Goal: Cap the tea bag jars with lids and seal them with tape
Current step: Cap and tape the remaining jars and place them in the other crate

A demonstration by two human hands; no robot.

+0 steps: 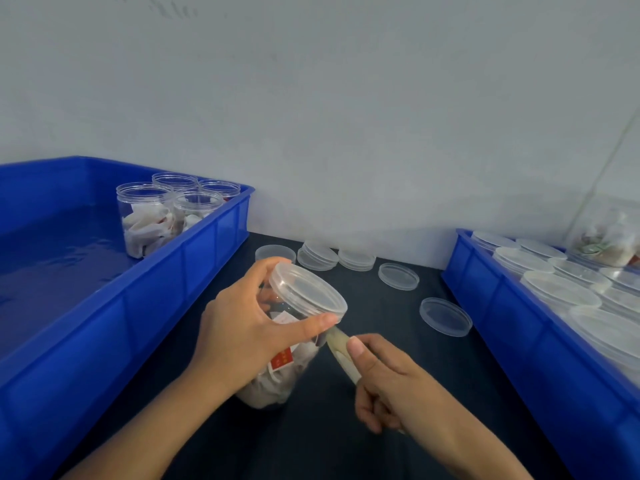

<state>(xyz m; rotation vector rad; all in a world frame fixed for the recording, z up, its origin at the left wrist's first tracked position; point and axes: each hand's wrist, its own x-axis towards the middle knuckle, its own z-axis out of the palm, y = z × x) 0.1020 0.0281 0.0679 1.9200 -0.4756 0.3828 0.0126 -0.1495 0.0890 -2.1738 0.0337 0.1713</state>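
A clear plastic jar [277, 375] filled with tea bags stands tilted on the dark table, capped with a clear lid [308, 289]. My left hand [239, 334] grips the jar just under the lid, thumb pressed at the lid's lower edge. My right hand [384, 379] holds a roll of pale tape [341, 348], whose strip reaches the jar at my left thumb. Several uncapped jars with tea bags [152, 216] stand in the blue bin [194, 271] on the left.
Loose clear lids [445, 317] lie on the dark table behind the jar, some stacked [318, 256] near the wall. A second blue bin [512, 323] on the right holds several capped jars. A grey wall closes off the back.
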